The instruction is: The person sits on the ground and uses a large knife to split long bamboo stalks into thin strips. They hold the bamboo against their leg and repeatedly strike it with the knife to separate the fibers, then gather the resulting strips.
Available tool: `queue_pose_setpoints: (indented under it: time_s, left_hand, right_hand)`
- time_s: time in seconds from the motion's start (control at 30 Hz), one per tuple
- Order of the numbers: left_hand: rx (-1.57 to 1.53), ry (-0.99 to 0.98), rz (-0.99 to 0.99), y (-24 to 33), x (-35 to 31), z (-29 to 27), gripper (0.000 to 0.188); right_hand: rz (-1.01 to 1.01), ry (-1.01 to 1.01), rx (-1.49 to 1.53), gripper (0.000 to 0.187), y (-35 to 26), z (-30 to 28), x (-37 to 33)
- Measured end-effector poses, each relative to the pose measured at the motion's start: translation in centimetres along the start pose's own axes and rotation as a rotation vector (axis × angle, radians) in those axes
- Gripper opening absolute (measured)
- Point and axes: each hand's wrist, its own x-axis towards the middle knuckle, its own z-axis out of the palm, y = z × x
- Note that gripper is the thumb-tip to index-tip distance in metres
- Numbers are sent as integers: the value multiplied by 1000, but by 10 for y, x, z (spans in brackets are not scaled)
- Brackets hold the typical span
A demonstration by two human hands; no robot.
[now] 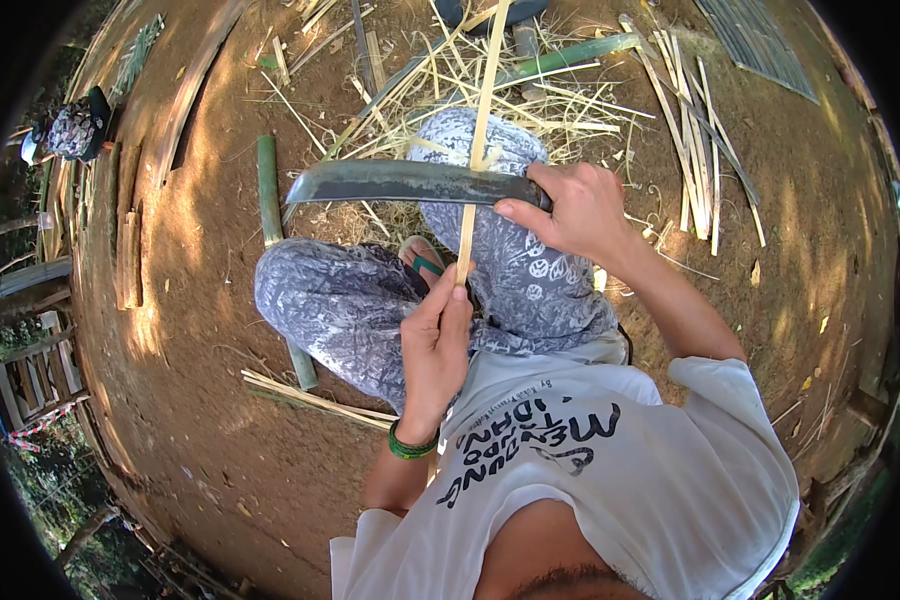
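Note:
My right hand is wrapped round the handle of a machete, whose long dark blade points left above my knees. Under the blade runs a thin, pale bamboo strip, crossing it near the handle and reaching away past my right knee. A small curl of shaving sits where blade and strip meet. Closer to my body, my left hand pinches the strip's near end between thumb and fingers. A green band circles that wrist.
Shavings and split strips litter the dirt beyond my knees, with a green bamboo pole among them. Pale strips lie at the right. A green bamboo length stands out at left, and more strips lie near my left thigh.

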Motion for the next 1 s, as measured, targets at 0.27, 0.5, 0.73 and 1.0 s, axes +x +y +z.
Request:
queue_pose_setpoints:
  time_s: [0.27, 0.5, 0.73, 1.0]
  left_hand:
    - [-55, -11, -91, -28, -65, -19, 31]
    - [-91, -21, 35, 1, 18, 9, 22]
    - [-143, -22, 17, 6, 47, 25, 21]
    - [9, 31, 100, -9, 28, 17, 32]
  right_hand:
    - [156, 30, 94, 53, 13, -6, 7]
    - [2, -69, 63, 51, -6, -16, -5]
    - [-75, -39, 0, 61, -7, -17, 2]
    - [29, -69, -51, 55, -1, -10, -4]
